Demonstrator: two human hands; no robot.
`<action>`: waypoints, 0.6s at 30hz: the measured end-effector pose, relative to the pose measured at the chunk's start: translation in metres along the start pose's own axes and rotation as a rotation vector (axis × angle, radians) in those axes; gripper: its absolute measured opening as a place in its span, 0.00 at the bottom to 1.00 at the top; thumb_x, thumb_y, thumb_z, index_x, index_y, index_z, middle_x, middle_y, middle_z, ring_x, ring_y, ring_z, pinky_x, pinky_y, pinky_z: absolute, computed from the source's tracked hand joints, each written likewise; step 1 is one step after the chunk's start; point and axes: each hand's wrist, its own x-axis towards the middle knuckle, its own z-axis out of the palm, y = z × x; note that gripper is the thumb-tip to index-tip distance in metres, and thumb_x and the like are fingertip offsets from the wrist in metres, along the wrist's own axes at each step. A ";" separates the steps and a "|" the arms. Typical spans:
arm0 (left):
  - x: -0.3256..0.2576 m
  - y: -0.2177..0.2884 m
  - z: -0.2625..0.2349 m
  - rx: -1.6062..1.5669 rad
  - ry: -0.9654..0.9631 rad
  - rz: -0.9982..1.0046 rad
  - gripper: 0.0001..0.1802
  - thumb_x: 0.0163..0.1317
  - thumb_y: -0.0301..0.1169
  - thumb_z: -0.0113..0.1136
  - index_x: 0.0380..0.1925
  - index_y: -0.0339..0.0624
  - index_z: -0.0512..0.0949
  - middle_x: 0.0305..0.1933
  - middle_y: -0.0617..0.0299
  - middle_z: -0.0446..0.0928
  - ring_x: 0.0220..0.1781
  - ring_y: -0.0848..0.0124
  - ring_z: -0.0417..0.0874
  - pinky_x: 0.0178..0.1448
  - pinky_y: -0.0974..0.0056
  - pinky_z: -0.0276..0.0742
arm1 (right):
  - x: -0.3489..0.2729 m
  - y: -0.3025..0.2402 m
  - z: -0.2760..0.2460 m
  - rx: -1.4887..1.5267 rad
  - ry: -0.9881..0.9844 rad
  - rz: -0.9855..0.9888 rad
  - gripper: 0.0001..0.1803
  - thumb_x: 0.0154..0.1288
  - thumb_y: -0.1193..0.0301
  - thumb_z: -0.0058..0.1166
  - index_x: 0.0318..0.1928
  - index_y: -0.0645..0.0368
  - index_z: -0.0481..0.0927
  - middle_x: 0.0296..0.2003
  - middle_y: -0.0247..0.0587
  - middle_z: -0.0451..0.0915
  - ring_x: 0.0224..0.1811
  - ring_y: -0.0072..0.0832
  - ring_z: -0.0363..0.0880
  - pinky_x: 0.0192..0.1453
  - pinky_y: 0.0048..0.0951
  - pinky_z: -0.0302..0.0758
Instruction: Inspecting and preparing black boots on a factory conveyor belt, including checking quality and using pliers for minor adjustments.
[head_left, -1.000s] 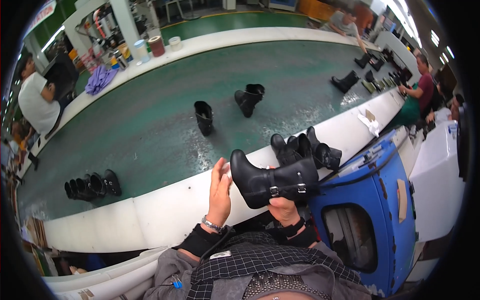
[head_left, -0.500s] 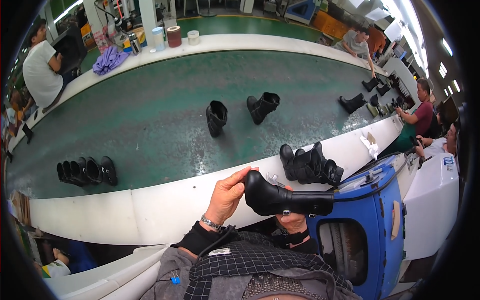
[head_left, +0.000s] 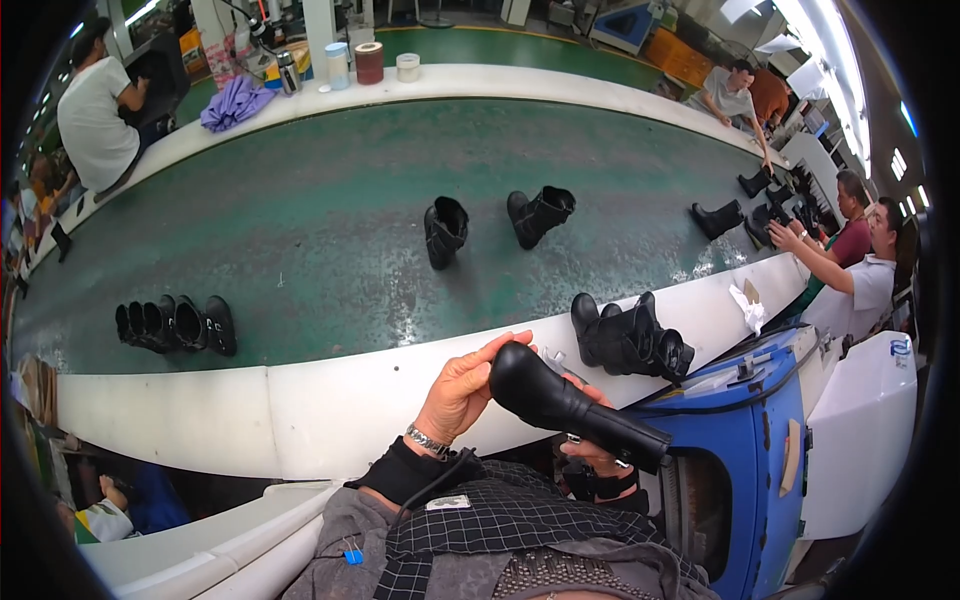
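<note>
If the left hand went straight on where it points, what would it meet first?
Probably the black boot in the right hand; its toe lies by the fingertips of the left hand, though actual contact is unclear.

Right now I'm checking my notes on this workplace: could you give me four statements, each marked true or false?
1. The right hand holds the buckled boot by its shaft, with the left hand at its foot end. True.
2. The buckled boot is white. False: it is black.
3. A purple cloth lies on the far white ledge. True.
4. Both wrists are bare. False: the left one wears a silver band.
</note>
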 end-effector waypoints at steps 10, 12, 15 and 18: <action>0.003 -0.002 0.004 -0.031 0.102 0.043 0.27 0.71 0.37 0.43 0.65 0.32 0.59 0.69 0.45 0.59 0.70 0.51 0.61 0.72 0.52 0.58 | 0.011 -0.010 0.018 -0.363 -0.101 -0.053 0.46 0.45 0.88 0.65 0.66 0.51 0.64 0.69 0.53 0.54 0.72 0.40 0.54 0.72 0.40 0.55; 0.004 -0.006 0.003 -0.133 0.096 0.058 0.29 0.69 0.38 0.46 0.65 0.33 0.58 0.70 0.46 0.58 0.71 0.53 0.60 0.72 0.52 0.58 | 0.010 -0.009 0.025 -0.372 -0.087 -0.065 0.46 0.45 0.88 0.66 0.66 0.51 0.64 0.69 0.52 0.54 0.72 0.39 0.54 0.71 0.39 0.57; 0.004 -0.010 0.003 -0.058 0.061 0.114 0.34 0.64 0.38 0.55 0.66 0.35 0.57 0.71 0.49 0.57 0.72 0.55 0.58 0.72 0.53 0.58 | 0.013 -0.015 0.042 -0.413 -0.077 -0.156 0.40 0.53 0.85 0.62 0.66 0.50 0.64 0.69 0.49 0.55 0.71 0.36 0.57 0.68 0.35 0.63; 0.000 -0.011 0.010 0.125 0.104 0.136 0.39 0.58 0.34 0.64 0.66 0.37 0.57 0.71 0.50 0.57 0.73 0.56 0.57 0.73 0.53 0.57 | 0.013 -0.024 0.050 0.026 0.170 0.286 0.43 0.48 0.88 0.64 0.65 0.49 0.66 0.69 0.48 0.56 0.69 0.36 0.59 0.66 0.37 0.65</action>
